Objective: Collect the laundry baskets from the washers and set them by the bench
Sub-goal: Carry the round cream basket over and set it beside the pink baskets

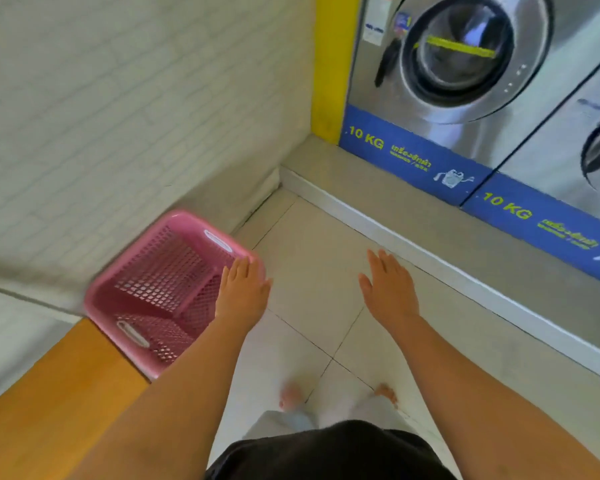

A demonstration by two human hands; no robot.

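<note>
You stand on the tiled floor (312, 289) in a corner, with the pale wall (118, 98) on your left and the raised step (430, 230) under the washers on your right. The floor between them is open, widest in front of your bare feet. The wooden bench (59, 393) runs along the wall at lower left, its end corner touching or just beside the pink laundry basket (160, 289). That basket sits on the floor against the wall, between the bench end and the corner, empty and tilted in the view.

Your left hand (243, 292) is flat with fingers spread, its grip open and holding nothing, over the basket's near rim; you cannot tell whether it touches. Your right hand (388, 289) hovers over bare floor, its grip open and empty too, near the step edge. Two steel washers (465, 64) marked 10 KG stand on the step with doors shut.
</note>
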